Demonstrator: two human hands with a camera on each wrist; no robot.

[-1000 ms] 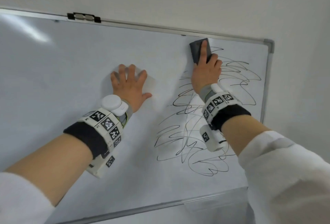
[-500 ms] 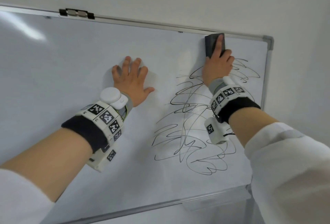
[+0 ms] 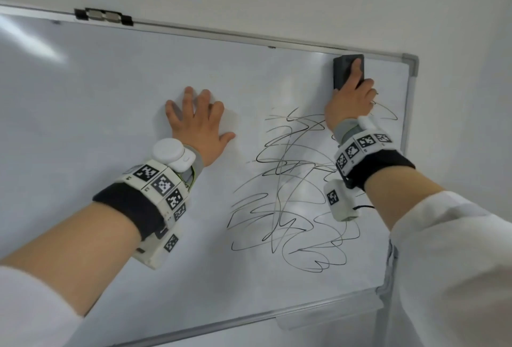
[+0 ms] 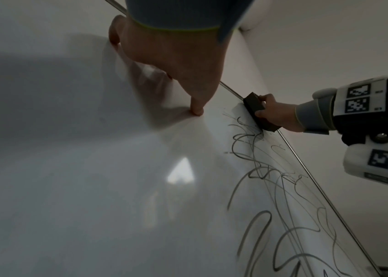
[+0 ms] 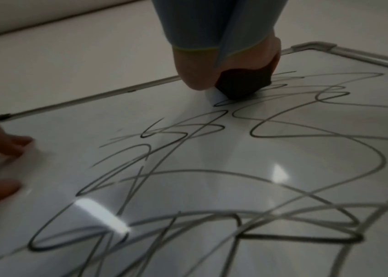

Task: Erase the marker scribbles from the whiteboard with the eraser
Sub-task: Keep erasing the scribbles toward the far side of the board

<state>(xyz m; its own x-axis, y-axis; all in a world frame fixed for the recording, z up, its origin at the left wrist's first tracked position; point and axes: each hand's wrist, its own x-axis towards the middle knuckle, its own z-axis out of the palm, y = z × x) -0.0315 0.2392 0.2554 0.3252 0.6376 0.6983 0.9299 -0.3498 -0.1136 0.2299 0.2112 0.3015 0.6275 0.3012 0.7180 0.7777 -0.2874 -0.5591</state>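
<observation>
A: Where's the eraser (image 3: 345, 71)?

B: At the whiteboard's (image 3: 110, 83) two o'clock corner, right hand (image 3: 350, 98) curled round it. Left hand (image 3: 198, 128) lies flat, fingers spread, bracing at nine o'clock of the scribbles (image 3: 291, 200).

A: Risk?

B: Pushing higher could catch the frame and tip the eraser; most of the ink sits toward six o'clock.

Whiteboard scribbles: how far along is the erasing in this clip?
Early stage. Done: a strip near the whiteboard's top right corner looks wiped bare. In hand: the right hand grips the dark eraser against the board just under the top frame, while the left hand presses flat on the board. Left: most of the black marker scribbles, from below the right hand down to the lower part of the board.
</observation>
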